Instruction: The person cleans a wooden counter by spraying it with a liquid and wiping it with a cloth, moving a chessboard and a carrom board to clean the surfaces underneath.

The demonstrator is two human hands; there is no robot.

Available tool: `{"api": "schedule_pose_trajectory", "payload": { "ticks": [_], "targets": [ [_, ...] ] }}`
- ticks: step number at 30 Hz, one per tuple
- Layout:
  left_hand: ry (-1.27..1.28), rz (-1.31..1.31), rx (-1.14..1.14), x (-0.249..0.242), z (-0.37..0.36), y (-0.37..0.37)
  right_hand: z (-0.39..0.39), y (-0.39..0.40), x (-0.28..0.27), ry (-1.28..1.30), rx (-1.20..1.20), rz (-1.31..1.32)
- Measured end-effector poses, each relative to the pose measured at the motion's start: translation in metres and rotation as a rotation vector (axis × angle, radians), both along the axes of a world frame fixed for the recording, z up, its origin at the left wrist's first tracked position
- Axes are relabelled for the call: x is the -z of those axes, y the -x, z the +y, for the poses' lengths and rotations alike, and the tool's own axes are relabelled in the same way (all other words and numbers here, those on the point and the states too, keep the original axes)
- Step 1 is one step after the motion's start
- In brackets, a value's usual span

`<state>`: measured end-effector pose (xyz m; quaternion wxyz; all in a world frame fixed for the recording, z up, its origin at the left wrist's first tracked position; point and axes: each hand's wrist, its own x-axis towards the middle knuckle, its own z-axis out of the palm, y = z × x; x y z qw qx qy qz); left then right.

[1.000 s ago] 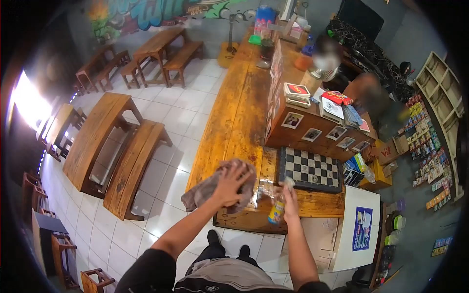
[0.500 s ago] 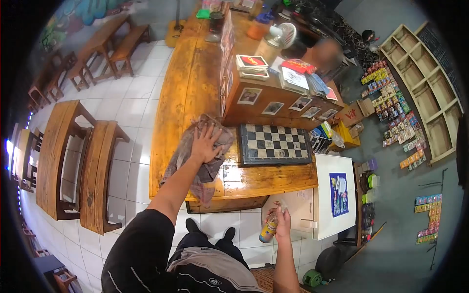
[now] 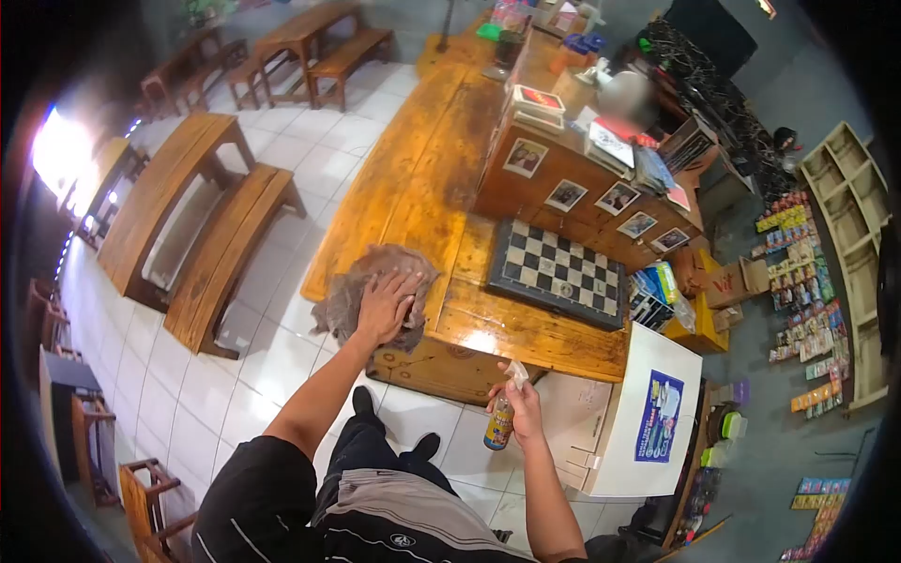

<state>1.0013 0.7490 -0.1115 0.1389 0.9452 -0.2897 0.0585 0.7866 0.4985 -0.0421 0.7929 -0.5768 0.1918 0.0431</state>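
Observation:
My left hand (image 3: 387, 310) lies flat, fingers extended, on a crumpled greyish-brown cloth (image 3: 375, 261) at the near left corner of the varnished wooden counter (image 3: 394, 202). Part of the cloth hangs over the counter's edge. In front of the counter, my right hand (image 3: 526, 408) is closed around a spray bottle (image 3: 499, 427) with a yellow and blue label and a pale trigger head. The bottle is held roughly upright beside the white cabinet. To the right of the cloth, a folded chessboard case (image 3: 558, 272) rests on the counter, apart from both hands.
A raised wooden partition (image 3: 582, 192) with photos carries card stacks (image 3: 538, 105) and papers. A white cabinet (image 3: 648, 413) adjoins the counter on the right. Wooden tables and a bench (image 3: 230, 258) stand at left. Behind the partition is a person (image 3: 627, 101).
My left hand and the cloth have slid toward the counter's near left corner, and the cloth is more bunched. The bottle remains in my right hand. The view has shifted and turned.

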Motion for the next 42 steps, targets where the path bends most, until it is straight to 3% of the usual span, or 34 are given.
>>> {"api": "schedule_pose_trajectory", "payload": {
  "ticks": [2, 3, 7, 8, 10, 11, 13, 17, 19, 20, 22, 27, 28, 29, 32, 34, 35, 37, 40, 42],
  "targets": [
    [0.615, 0.227, -0.041, -0.005, 0.012, 0.031, 0.000, 0.006, 0.010, -0.036, -0.044, 0.003],
    [0.607, 0.226, -0.046, 0.003, 0.018, 0.046, 0.000, 0.010, 0.016, -0.045, -0.094, 0.003],
    [1.190, 0.363, -0.534, 0.053, 0.056, 0.100, 0.009, 0.019, 0.024, -0.143, -0.201, -0.021],
    [1.187, 0.368, -0.540, 0.042, 0.058, 0.108, 0.013, 0.019, 0.024, -0.146, -0.258, -0.023],
    [2.154, 0.856, -0.773, 0.006, 0.068, 0.121, 0.027, 0.016, 0.033, -0.176, -0.307, -0.030],
    [2.155, 0.844, -0.784, 0.014, 0.075, 0.126, 0.035, 0.012, 0.038, -0.201, -0.361, -0.040],
    [2.296, 1.132, -0.600, 0.042, 0.093, 0.149, 0.055, 0.002, 0.047, -0.230, -0.418, -0.037],
    [2.253, 1.114, -0.702, 0.055, 0.109, 0.180, 0.105, -0.017, 0.063, -0.292, -0.590, 0.037],
    [2.365, 1.102, -0.556, 0.063, 0.122, 0.187, 0.130, -0.025, 0.085, -0.383, -0.629, 0.032],
    [2.369, 1.077, -0.729, 0.064, 0.126, 0.186, 0.142, -0.025, 0.097, -0.384, -0.631, 0.043],
    [2.376, 1.020, -0.681, 0.065, 0.138, 0.174, 0.164, -0.037, 0.123, -0.418, -0.631, 0.030],
    [2.603, 0.831, -0.575, 0.163, 0.164, 0.162, 0.199, -0.064, 0.211, -0.592, -0.529, 0.147],
    [2.619, 0.809, -0.778, 0.179, 0.163, 0.153, 0.202, -0.071, 0.231, -0.611, -0.555, 0.131],
    [2.661, 0.741, -0.693, 0.198, 0.161, 0.146, 0.201, -0.074, 0.251, -0.595, -0.560, 0.152],
    [2.793, 0.656, -0.795, 0.242, 0.160, 0.120, 0.195, -0.112, 0.306, -0.383, -0.553, 0.098],
    [2.742, 0.556, 0.045, 0.296, 0.165, 0.102, 0.187, -0.144, 0.327, -0.218, -0.474, 0.098],
    [2.736, 0.531, 0.107, 0.307, 0.167, 0.082, 0.182, -0.163, 0.338, -0.132, -0.447, 0.070],
    [2.575, 0.502, 0.013, 0.321, 0.173, 0.063, 0.168, -0.203, 0.343, -0.028, -0.430, -0.027],
    [2.512, 0.503, 0.044, 0.346, 0.180, 0.029, 0.148, -0.258, 0.362, 0.142, -0.326, -0.152],
    [2.327, 0.422, -0.041, 0.337, 0.174, 0.009, 0.141, -0.292, 0.377, 0.177, -0.295, -0.202]
  ]
}}
